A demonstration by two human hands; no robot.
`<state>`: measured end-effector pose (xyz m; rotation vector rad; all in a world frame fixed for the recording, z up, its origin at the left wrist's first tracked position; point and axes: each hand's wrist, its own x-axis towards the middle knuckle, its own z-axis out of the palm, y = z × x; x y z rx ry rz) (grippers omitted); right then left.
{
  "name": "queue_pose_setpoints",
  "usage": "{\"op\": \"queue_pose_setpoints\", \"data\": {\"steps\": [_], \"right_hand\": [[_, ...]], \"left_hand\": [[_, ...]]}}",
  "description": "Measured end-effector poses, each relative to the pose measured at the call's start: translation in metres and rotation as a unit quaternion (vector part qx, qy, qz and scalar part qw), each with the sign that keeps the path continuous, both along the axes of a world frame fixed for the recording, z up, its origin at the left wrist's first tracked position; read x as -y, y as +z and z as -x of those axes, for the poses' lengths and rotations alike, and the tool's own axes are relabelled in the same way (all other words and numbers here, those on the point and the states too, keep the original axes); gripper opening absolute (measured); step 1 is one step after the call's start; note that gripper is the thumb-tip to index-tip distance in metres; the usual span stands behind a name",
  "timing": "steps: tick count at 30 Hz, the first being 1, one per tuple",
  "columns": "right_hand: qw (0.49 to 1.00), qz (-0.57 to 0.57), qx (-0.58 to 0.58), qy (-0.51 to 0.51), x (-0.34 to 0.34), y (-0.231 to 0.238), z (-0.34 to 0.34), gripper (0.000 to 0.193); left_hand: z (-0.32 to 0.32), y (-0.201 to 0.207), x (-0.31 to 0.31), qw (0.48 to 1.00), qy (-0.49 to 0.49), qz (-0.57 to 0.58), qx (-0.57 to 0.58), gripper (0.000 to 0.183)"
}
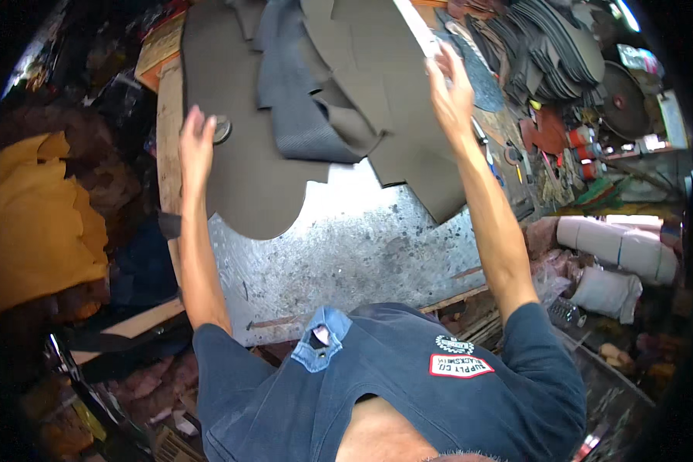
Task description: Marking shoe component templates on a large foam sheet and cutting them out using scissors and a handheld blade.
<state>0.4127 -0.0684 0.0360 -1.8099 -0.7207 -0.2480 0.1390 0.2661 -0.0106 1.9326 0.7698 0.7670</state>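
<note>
A large dark brown-grey sheet (369,69) with a rounded lower left corner and stepped cut edges lies over a pale metal tabletop (346,239). Across its middle, a curled dark strip with a ribbed face (300,127) rests on top. At the sheet's left edge is my left hand (196,146), fingers stretched out and slightly blurred. Right beside its thumb sits a small round dark disc with a pale rim (222,129). By the sheet's right edge, my right hand (452,96) has thumb and fingers apart, close to a bright white strip (417,29). Whether it touches the strip is unclear.
Stacked dark curved pieces (550,50) fill the far right, near a round dark disc (624,100). Hand tools and red containers (581,146) lie below them. White rolls (620,246) stand at right. A yellow-orange hide (38,223) hangs at left.
</note>
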Motion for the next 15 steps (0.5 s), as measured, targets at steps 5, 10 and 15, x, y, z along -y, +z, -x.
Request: {"op": "queue_pose_setpoints", "data": {"steps": [5, 10, 15], "right_hand": [[0.964, 0.247, 0.083, -0.055, 0.115, -0.063, 0.075, 0.033], [0.897, 0.399, 0.182, -0.061, 0.14, -0.063, 0.159, 0.039], [0.916, 0.376, 0.136, 0.037, 0.122, -0.062, 0.216, 0.041]], "left_hand": [[0.08, -0.099, -0.023, 0.984, 0.112, -0.046, -0.131, 0.044], [-0.008, -0.079, -0.017, 0.945, 0.072, -0.179, -0.265, 0.081], [-0.029, -0.103, -0.046, 0.876, 0.116, -0.15, -0.445, 0.093]]}}
